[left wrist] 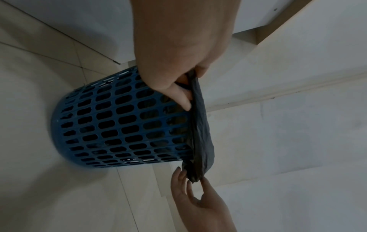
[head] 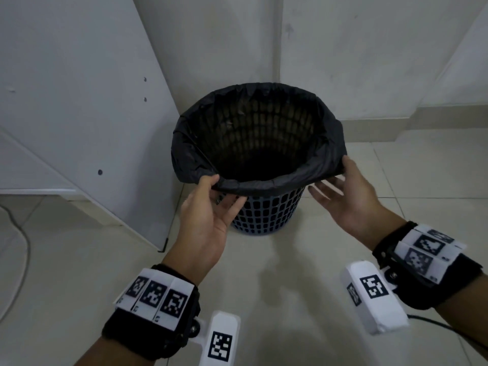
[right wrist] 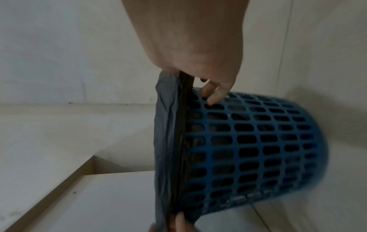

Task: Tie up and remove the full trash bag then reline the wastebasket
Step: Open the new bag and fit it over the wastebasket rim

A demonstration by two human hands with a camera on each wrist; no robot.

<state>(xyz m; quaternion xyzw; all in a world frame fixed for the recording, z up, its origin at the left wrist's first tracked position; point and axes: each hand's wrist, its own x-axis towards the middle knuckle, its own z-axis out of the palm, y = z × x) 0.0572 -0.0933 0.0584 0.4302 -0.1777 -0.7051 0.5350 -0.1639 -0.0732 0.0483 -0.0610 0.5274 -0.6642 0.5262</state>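
A blue lattice wastebasket [head: 264, 215] stands on the tiled floor, lined with a black trash bag [head: 324, 143] whose edge is folded over the rim. My left hand [head: 211, 204] pinches the bag's folded edge at the near left of the rim, thumb on top, fingers underneath. My right hand [head: 340, 180] pinches the edge at the near right. The left wrist view shows the bag edge [left wrist: 200, 141] stretched between the left hand [left wrist: 178, 81] and the right hand [left wrist: 190, 179]. In the right wrist view the right hand [right wrist: 198, 75] grips the bag [right wrist: 168, 141] beside the basket [right wrist: 258, 141].
A white cabinet panel [head: 79, 101] leans at the left, close to the basket. White walls meet in a corner [head: 280, 48] behind it. A cable [head: 18, 233] lies on the floor at far left. Bare tiles [head: 290, 286] stretch in front.
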